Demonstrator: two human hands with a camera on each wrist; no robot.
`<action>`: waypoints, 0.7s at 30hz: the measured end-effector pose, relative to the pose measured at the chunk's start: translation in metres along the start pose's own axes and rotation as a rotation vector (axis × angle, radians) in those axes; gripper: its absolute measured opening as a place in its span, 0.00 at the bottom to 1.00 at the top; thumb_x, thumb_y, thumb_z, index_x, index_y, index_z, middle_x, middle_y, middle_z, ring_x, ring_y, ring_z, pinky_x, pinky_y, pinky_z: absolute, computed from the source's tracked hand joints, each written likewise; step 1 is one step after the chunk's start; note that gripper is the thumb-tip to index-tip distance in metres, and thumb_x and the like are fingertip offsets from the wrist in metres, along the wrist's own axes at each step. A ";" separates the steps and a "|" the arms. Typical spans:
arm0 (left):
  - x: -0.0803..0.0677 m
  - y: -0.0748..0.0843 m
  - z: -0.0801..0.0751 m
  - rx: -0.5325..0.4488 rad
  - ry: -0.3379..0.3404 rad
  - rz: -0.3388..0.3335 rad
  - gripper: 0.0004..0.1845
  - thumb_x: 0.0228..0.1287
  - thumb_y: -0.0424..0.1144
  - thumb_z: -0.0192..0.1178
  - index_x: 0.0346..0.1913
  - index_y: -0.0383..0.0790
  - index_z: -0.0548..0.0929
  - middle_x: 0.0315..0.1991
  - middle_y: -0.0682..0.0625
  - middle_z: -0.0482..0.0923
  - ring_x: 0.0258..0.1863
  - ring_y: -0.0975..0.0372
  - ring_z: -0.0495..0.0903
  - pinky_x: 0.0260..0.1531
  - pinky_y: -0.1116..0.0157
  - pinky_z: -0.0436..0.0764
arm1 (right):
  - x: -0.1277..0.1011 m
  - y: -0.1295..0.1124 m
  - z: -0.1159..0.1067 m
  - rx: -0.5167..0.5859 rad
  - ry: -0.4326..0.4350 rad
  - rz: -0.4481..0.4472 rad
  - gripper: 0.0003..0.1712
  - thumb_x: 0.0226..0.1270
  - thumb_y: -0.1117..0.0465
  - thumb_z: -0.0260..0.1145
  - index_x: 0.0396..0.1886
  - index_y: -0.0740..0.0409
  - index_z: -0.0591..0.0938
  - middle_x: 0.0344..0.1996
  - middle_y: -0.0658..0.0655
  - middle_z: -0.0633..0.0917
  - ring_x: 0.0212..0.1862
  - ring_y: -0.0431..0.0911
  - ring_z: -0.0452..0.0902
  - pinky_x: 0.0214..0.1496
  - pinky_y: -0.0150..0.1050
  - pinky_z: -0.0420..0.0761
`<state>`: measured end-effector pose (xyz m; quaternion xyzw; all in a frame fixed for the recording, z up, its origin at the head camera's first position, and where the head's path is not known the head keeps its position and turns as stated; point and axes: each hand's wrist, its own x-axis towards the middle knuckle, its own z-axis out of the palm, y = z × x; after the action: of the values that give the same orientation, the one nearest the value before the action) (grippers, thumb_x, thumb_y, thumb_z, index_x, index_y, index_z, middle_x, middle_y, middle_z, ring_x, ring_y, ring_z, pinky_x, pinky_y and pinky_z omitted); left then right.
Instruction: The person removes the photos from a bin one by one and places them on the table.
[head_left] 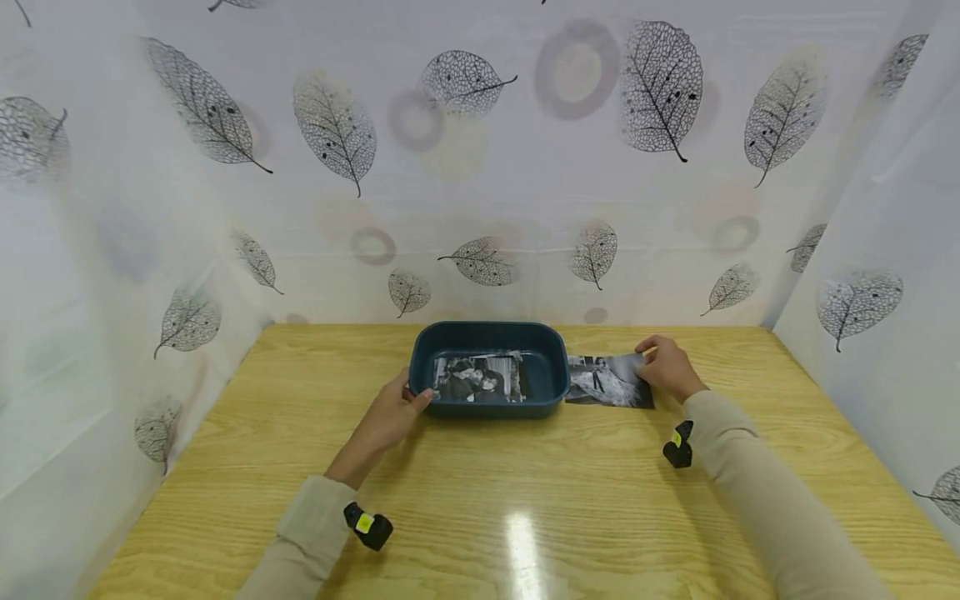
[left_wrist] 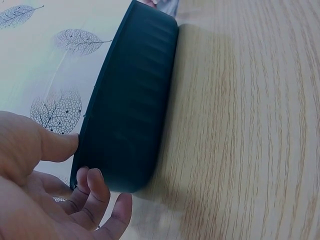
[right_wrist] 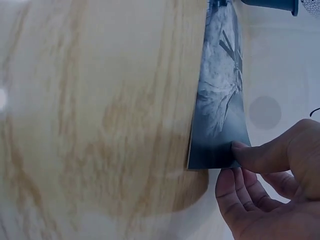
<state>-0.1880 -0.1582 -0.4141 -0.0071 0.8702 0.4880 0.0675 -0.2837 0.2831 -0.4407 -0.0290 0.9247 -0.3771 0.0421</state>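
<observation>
A dark blue plastic basin (head_left: 491, 410) stands on the wooden table, with black-and-white photos (head_left: 480, 379) lying inside it. My left hand (head_left: 392, 410) grips the basin's left end, thumb on the rim; in the left wrist view the fingers curl at the basin's corner (left_wrist: 125, 110). On the basin's right, my right hand (head_left: 670, 368) pinches the right edge of a black-and-white photo (head_left: 609, 383). In the right wrist view the thumb lies on top of this photo (right_wrist: 217, 95) and the fingers are beneath it. The photo's left end reaches the basin's side.
The light wood table (head_left: 525, 483) carries the basin near its back edge. A white curtain with a leaf print (head_left: 480, 192) hangs behind and along both sides. Black cameras (head_left: 367, 527) are strapped at both wrists.
</observation>
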 end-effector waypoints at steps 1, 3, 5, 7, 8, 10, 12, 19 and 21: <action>0.000 0.000 0.000 0.001 0.002 0.000 0.25 0.78 0.38 0.55 0.73 0.40 0.68 0.41 0.44 0.71 0.40 0.54 0.70 0.33 0.61 0.70 | 0.000 0.000 0.001 -0.006 -0.001 0.001 0.21 0.65 0.72 0.64 0.56 0.75 0.72 0.42 0.70 0.77 0.38 0.57 0.75 0.37 0.44 0.77; 0.000 0.000 0.000 0.002 0.005 0.001 0.24 0.78 0.37 0.55 0.72 0.40 0.68 0.40 0.44 0.71 0.40 0.54 0.70 0.34 0.61 0.70 | 0.000 0.000 0.002 -0.021 0.001 0.002 0.22 0.64 0.72 0.63 0.56 0.76 0.72 0.42 0.71 0.77 0.39 0.58 0.75 0.37 0.45 0.77; 0.000 0.000 0.000 0.002 0.005 -0.001 0.24 0.78 0.38 0.55 0.72 0.40 0.68 0.40 0.44 0.71 0.40 0.54 0.70 0.34 0.61 0.70 | -0.001 -0.001 0.003 -0.041 0.005 -0.001 0.22 0.63 0.73 0.64 0.56 0.77 0.73 0.42 0.71 0.77 0.39 0.59 0.75 0.37 0.45 0.77; 0.001 -0.001 0.000 0.000 0.003 0.000 0.24 0.78 0.38 0.55 0.72 0.40 0.68 0.40 0.44 0.71 0.40 0.54 0.70 0.34 0.60 0.70 | -0.001 -0.002 0.003 -0.058 0.009 -0.008 0.22 0.62 0.73 0.64 0.55 0.77 0.73 0.41 0.71 0.77 0.39 0.59 0.75 0.37 0.45 0.77; 0.001 -0.001 0.000 0.000 0.002 0.003 0.24 0.78 0.38 0.55 0.72 0.39 0.68 0.40 0.44 0.71 0.40 0.54 0.70 0.34 0.60 0.70 | -0.001 -0.002 0.004 -0.064 0.015 -0.015 0.22 0.61 0.73 0.64 0.54 0.78 0.73 0.40 0.71 0.77 0.38 0.59 0.75 0.37 0.45 0.77; 0.000 0.000 0.000 -0.001 0.000 0.005 0.24 0.78 0.38 0.55 0.73 0.40 0.67 0.40 0.44 0.71 0.40 0.54 0.70 0.34 0.60 0.70 | -0.001 -0.002 0.003 -0.071 0.022 -0.028 0.22 0.59 0.73 0.64 0.53 0.78 0.74 0.38 0.70 0.78 0.37 0.58 0.75 0.36 0.45 0.76; 0.000 -0.001 0.000 -0.001 -0.001 0.007 0.24 0.78 0.38 0.55 0.72 0.39 0.67 0.40 0.44 0.71 0.40 0.54 0.70 0.35 0.60 0.70 | 0.000 -0.001 0.003 -0.073 0.028 -0.045 0.21 0.58 0.74 0.63 0.51 0.78 0.74 0.36 0.69 0.77 0.35 0.58 0.74 0.35 0.46 0.76; -0.002 0.001 0.000 0.001 0.000 -0.002 0.25 0.78 0.38 0.55 0.73 0.39 0.67 0.41 0.43 0.71 0.40 0.53 0.70 0.33 0.61 0.70 | -0.003 -0.003 0.004 -0.082 0.036 -0.040 0.19 0.58 0.74 0.64 0.49 0.78 0.74 0.40 0.73 0.77 0.41 0.63 0.75 0.41 0.52 0.79; -0.002 0.001 0.000 -0.001 -0.001 0.000 0.25 0.79 0.38 0.54 0.74 0.39 0.66 0.42 0.43 0.71 0.40 0.53 0.70 0.34 0.61 0.70 | -0.003 -0.005 0.004 -0.081 0.025 -0.029 0.20 0.60 0.74 0.65 0.51 0.78 0.74 0.42 0.74 0.77 0.43 0.65 0.75 0.44 0.55 0.78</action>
<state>-0.1864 -0.1576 -0.4131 -0.0068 0.8698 0.4887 0.0680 -0.2805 0.2772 -0.4402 -0.0391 0.9392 -0.3403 0.0239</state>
